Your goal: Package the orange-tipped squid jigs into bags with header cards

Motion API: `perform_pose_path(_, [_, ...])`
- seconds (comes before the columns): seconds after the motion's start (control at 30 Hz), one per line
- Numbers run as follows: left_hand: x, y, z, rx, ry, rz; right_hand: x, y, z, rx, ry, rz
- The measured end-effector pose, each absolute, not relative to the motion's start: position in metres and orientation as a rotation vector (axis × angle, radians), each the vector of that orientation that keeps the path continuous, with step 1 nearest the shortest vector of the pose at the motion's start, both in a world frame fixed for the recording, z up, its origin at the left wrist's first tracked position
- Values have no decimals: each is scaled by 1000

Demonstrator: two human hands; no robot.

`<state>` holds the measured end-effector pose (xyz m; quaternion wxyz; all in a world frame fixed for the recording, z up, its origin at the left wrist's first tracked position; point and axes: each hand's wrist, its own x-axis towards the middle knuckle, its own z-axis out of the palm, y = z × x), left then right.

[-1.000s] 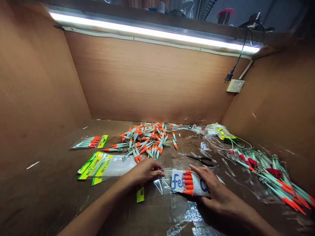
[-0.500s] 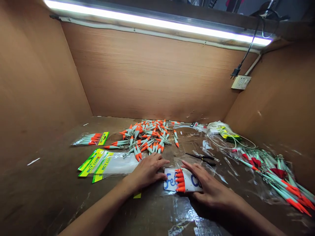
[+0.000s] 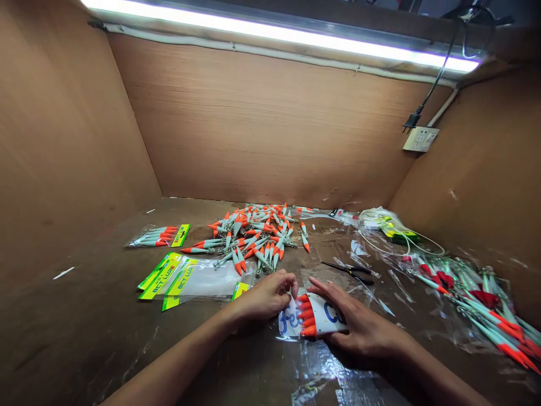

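My right hand grips a white sleeve with blue handwriting, thumb and fingers along its two sides. Several orange lure tips stick out of the sleeve's left end, side by side. Under them lies a white flap, also with blue writing. Just left of the tips, my left hand is closed in a pinch at the flap's upper edge; what its fingertips hold is hidden. A yellow-green bag header shows beside the left wrist, partly covered by the hand.
A pile of orange-and-pale lures lies behind the hands. To the left are flat BCT Lure bags and one filled bag. Black pliers lie right of centre. More lures are heaped along the right wall.
My left hand has curled from spread fingers into a pinch close to the lure tips. The yellow-green header beside it has shifted away from me. My right hand keeps its grip.
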<state>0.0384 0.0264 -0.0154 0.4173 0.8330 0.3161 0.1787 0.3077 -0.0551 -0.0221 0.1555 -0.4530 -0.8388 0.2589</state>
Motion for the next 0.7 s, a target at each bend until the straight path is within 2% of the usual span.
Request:
perform_pose_path(0.43, [37, 22, -10, 2130, 745, 403, 319, -46, -17, -1211, -2294, 925])
perform_pose_path(0.7, [47, -4, -1, 2186, 785, 469, 326, -35, -3, -1172, -2462, 902])
